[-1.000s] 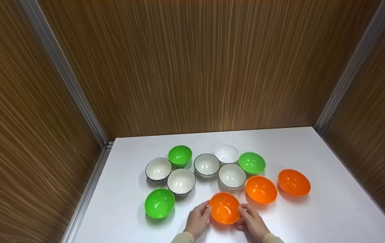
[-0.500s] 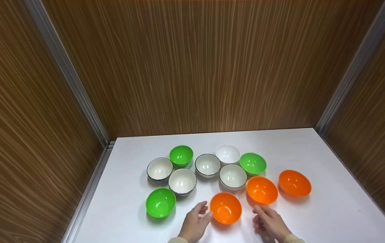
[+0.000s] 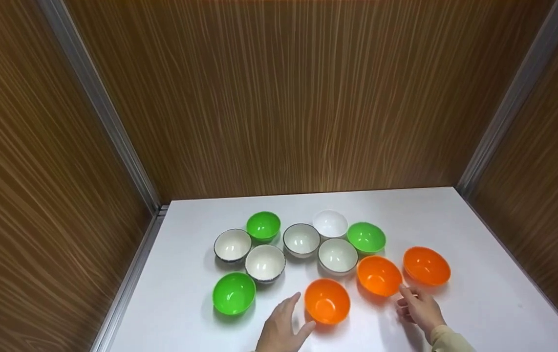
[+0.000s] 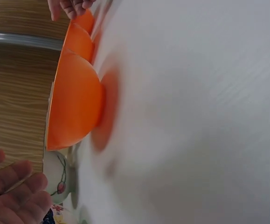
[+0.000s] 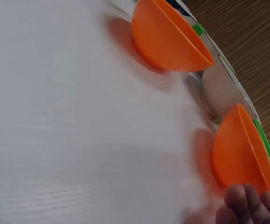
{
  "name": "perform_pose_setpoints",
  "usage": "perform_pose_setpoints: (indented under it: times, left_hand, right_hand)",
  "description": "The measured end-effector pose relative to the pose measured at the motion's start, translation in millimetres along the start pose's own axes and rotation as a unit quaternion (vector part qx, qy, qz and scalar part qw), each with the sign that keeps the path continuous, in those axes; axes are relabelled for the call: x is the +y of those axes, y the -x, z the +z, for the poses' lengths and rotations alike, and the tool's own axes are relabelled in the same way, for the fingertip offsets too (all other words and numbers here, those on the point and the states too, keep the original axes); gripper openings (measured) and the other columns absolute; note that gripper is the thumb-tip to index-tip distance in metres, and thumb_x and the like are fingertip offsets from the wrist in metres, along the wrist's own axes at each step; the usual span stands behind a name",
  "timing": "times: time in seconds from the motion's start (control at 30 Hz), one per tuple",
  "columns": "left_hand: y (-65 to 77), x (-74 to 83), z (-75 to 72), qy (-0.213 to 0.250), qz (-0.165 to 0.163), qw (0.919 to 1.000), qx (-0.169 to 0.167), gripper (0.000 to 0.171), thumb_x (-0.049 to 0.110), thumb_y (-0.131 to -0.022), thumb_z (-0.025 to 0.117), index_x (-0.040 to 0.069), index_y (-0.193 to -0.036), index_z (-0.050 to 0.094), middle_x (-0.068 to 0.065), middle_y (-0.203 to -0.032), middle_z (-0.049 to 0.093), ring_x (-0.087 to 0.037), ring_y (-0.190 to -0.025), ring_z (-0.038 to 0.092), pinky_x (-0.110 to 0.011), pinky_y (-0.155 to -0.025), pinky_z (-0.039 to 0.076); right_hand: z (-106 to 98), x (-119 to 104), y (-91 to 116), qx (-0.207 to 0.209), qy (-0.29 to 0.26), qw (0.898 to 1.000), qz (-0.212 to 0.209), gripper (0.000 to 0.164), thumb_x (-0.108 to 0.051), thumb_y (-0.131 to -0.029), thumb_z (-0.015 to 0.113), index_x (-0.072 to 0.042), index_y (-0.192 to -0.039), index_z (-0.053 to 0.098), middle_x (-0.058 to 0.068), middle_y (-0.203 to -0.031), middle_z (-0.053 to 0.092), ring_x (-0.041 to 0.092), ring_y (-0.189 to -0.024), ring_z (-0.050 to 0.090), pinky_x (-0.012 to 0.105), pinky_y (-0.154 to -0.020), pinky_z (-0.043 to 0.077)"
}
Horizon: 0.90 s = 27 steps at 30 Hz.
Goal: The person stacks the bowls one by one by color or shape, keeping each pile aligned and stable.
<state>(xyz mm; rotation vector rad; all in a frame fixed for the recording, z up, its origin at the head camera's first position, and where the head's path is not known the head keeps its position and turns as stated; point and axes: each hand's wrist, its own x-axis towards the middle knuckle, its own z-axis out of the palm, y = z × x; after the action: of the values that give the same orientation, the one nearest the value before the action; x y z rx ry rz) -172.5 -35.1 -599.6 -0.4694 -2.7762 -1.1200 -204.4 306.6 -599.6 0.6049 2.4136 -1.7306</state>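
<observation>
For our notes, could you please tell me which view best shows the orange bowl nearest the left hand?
The head view, since the orange bowl shows its round rim and inside there. Left wrist shows mostly its outside; right wrist shows that too, cropped.

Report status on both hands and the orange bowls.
Left hand open beside left orange bowl. Right hand empty, by middle orange bowl, contact unclear. Nothing visible between left hand and left orange bowl.

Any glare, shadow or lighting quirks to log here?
Head view: small glare spots inside the front orange bowl; left wrist: scene turned sideways, orange-tinted shadow beneath that bowl on the white table; right wrist: scene tilted, similar tinted shadows, right hand dim and cut off.
</observation>
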Motion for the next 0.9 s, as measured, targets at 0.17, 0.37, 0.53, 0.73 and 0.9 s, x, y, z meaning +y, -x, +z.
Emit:
perform_pose_setpoints:
  times: [0.17,0.37,0.53,0.73,0.9]
  left_hand:
    - [-0.8,1.7,6.7,-0.011,-0.004,0.9997,-0.020,0.082,0.061,-0.077,0.058,0.009,-0.138,0.038,-0.009,-0.131,0.047,-0.024,-0.118,0.045,-0.044,-0.098,0.038]
    - [-4.3,3.6,15.1,-0.010,-0.016,0.9994,-0.029,0.091,0.063,-0.074,0.060,0.006,-0.140,0.034,-0.010,-0.136,0.043,-0.025,-0.122,0.042,-0.044,-0.099,0.037]
    - [-9.9,4.7,22.1,-0.006,-0.036,0.9983,-0.045,0.095,0.061,-0.071,0.064,0.007,-0.141,0.030,-0.009,-0.138,0.040,-0.025,-0.124,0.039,-0.044,-0.100,0.035]
    - [-13.5,6.1,28.2,0.022,-0.061,0.9955,-0.069,0.096,0.060,-0.068,0.067,0.012,-0.142,0.030,-0.006,-0.139,0.040,-0.024,-0.124,0.039,-0.047,-0.101,0.033]
    - [-14.3,5.5,31.6,0.013,-0.067,0.9958,-0.061,0.092,0.057,-0.070,0.068,0.013,-0.142,0.032,-0.005,-0.137,0.042,-0.023,-0.122,0.041,-0.045,-0.100,0.034]
  right_hand:
    - [-0.7,6.3,-6.3,-0.006,-0.010,1.000,0.015,0.059,-0.048,-0.092,0.044,0.007,-0.113,0.045,0.013,-0.090,0.063,0.022,-0.072,0.063,0.034,-0.065,0.053]
    - [0.2,7.8,-14.6,-0.016,-0.022,0.999,0.035,0.057,-0.046,-0.093,0.044,0.006,-0.118,0.045,0.009,-0.085,0.065,0.020,-0.072,0.063,0.032,-0.065,0.051]
    - [-0.9,6.5,-20.0,-0.032,-0.040,0.998,0.035,0.064,-0.045,-0.094,0.040,0.008,-0.128,0.037,0.014,-0.091,0.066,0.023,-0.074,0.064,0.033,-0.066,0.051]
    - [0.7,8.0,-23.0,-0.044,-0.036,0.998,0.037,0.065,-0.045,-0.095,0.039,0.008,-0.133,0.032,0.015,-0.093,0.067,0.024,-0.074,0.064,0.033,-0.066,0.051]
    - [2.1,6.5,-24.2,-0.047,-0.034,0.997,0.045,0.059,-0.043,-0.096,0.038,0.007,-0.127,0.037,0.014,-0.090,0.067,0.024,-0.075,0.064,0.034,-0.066,0.051]
